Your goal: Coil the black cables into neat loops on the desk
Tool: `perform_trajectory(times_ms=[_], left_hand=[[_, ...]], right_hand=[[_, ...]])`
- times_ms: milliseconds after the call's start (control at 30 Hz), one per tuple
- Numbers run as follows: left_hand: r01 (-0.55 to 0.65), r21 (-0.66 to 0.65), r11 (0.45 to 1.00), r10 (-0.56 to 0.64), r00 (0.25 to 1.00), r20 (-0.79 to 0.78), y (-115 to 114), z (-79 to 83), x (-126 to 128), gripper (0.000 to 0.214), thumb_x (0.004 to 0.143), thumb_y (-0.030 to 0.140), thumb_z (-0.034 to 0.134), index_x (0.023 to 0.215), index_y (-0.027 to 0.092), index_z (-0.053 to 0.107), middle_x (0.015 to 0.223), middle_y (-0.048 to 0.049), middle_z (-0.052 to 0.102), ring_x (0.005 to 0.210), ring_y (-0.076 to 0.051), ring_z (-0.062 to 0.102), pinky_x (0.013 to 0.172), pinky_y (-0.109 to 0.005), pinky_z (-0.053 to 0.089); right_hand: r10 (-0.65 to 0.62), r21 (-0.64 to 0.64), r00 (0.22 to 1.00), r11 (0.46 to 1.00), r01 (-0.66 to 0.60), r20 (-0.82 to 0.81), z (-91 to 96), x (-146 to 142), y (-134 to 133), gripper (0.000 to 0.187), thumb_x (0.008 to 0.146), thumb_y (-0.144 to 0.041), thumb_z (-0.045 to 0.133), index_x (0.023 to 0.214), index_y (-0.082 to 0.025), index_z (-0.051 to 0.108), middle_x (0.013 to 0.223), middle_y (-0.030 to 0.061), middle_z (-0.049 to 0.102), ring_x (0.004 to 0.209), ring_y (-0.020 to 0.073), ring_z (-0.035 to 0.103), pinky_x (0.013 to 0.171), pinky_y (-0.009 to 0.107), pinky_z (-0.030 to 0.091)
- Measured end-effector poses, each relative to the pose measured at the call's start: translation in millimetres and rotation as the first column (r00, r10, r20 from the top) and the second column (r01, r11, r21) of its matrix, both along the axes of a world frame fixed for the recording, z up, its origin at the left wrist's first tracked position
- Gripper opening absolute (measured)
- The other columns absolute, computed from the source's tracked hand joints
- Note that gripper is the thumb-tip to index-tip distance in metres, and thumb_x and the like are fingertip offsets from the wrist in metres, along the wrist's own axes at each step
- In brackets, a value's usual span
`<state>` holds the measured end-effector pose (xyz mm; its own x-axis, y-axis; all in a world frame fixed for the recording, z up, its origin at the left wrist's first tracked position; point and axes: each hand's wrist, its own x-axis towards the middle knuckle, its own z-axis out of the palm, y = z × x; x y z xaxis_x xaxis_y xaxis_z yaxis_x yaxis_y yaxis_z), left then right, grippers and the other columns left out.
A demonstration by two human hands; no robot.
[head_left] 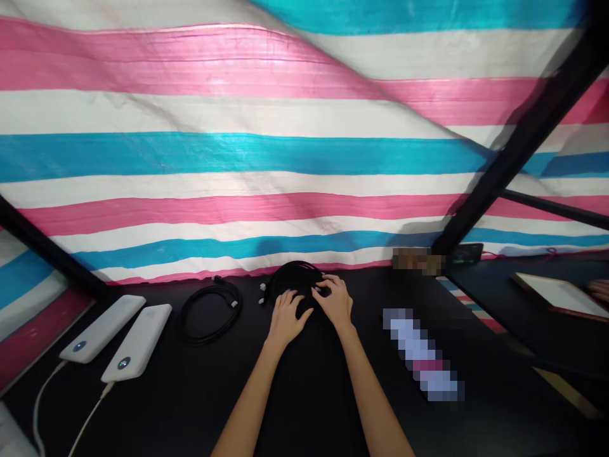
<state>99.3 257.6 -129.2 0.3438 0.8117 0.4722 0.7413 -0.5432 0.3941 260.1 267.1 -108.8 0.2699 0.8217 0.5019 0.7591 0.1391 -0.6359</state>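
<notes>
A thick bundle of black cables lies coiled at the back of the black table, pale plugs showing on its left side. My left hand rests at the coil's near left edge, fingertips touching it and thumb held apart. At the right side of the coil, my right hand has its fingers curled round part of the cable; the exact grip is partly hidden. A separate coiled black cable with light-tipped plugs sits to the left of my left hand.
Two white power banks with white cables plugged in lie at the left. A pixelated slab lies to the right. Beyond a gap stands another dark table with a pale tablet-like panel and a person's hand. Striped sheeting hangs behind.
</notes>
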Motion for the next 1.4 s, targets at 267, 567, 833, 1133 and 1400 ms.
perform_trajectory(times_ms=[267, 567, 833, 1133, 1400], left_hand=[[-0.336, 0.131, 0.933, 0.311, 0.933, 0.179, 2, 4.6, 0, 0.046, 0.091, 0.034, 0.04, 0.132, 0.015, 0.043, 0.142, -0.015, 0.037, 0.135, -0.029, 0.029, 0.107, -0.048, 0.029], [-0.416, -0.045, 0.908, 0.417, 0.908, 0.029, 12, -13.5, -2, 0.069, 0.091, 0.052, 0.03, 0.144, 0.008, 0.024, 0.149, -0.0204, 0.025, 0.138, -0.035, 0.02, 0.106, -0.051, 0.029], [-0.371, -0.035, 0.928, 0.373, 0.927, 0.041, 9, -10.1, -3, 0.066, 0.091, 0.045, 0.033, 0.146, 0.013, 0.018, 0.151, -0.0163, 0.024, 0.139, -0.033, 0.015, 0.107, -0.052, 0.026], [-0.369, -0.03, 0.929, 0.37, 0.928, 0.041, 7, -4.7, -2, 0.057, 0.086, 0.023, 0.037, 0.141, 0.01, 0.031, 0.148, -0.0157, 0.032, 0.138, -0.032, 0.022, 0.107, -0.051, 0.027], [-0.355, -0.026, 0.935, 0.356, 0.933, 0.06, 7, -5.2, -5, 0.057, 0.081, 0.016, 0.04, 0.138, 0.011, 0.037, 0.146, -0.0153, 0.034, 0.136, -0.032, 0.025, 0.105, -0.052, 0.029]], right_hand=[[0.073, -0.04, 0.997, 0.996, -0.074, -0.019, -4.9, -6, 2, 0.031, 0.074, -0.038, 0.06, 0.104, -0.028, 0.063, 0.123, 0.0025, 0.055, 0.11, 0.0229, 0.05, 0.082, 0.037, 0.051], [0.074, -0.051, 0.994, 0.996, -0.078, -0.079, -11.6, -8, 6, 0.038, 0.075, -0.023, 0.051, 0.111, -0.026, 0.06, 0.122, 0.0032, 0.057, 0.112, 0.0243, 0.047, 0.08, 0.038, 0.052], [0.038, -0.07, 0.995, 0.997, -0.045, -0.096, -15.0, -4, 9, 0.056, 0.076, -0.024, 0.048, 0.132, -0.026, 0.046, 0.112, 0.0065, 0.058, 0.1, 0.025, 0.05, 0.072, 0.038, 0.053], [0.024, -0.103, 0.997, 0.994, -0.032, -0.07, -15.6, -11, 8, 0.05, 0.084, -0.045, 0.047, 0.13, -0.024, 0.049, 0.118, 0.0094, 0.049, 0.111, 0.0257, 0.047, 0.079, 0.039, 0.051], [0.022, -0.023, 0.996, 0.999, -0.024, -0.085, -15.5, -10, 8, 0.042, 0.084, -0.043, 0.048, 0.12, -0.024, 0.057, 0.114, 0.0074, 0.055, 0.106, 0.0233, 0.05, 0.079, 0.036, 0.05]])
